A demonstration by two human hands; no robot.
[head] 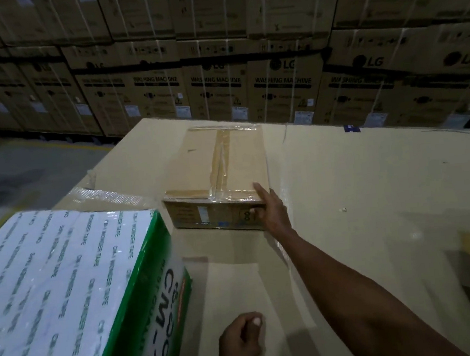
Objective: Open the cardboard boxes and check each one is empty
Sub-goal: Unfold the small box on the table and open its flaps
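A: Starting at the left, what sits at eight o'clock?

B: A green and white carton (68,303) wrapped in printed tape, closed, its top tilted toward the camera. Nothing shows of what is inside.

A: And the hands?

B: The left hand (241,346) lies low at six o'clock on the large cardboard surface (373,193), fingers curled loosely with the thumb tucked against them, holding nothing. The right arm reaches from five o'clock up toward the centre. The right hand (271,211) grasps the near right corner of the brown cardboard box (216,174): the forefinger lies straight along the top edge and the thumb presses the near end face.

A: Where is that box?

B: Just above centre, flat on the cardboard surface, just beyond the green and white carton. It is sealed, with brown tape (220,162) down the middle of its lid and clear tape across both ends, so its contents are hidden.

A: Which way does it run?

B: Its long axis runs from six o'clock to twelve, the short labelled end facing the camera.

A: Behind?

B: Stacked washing machine cartons (276,87) from nine o'clock to three.
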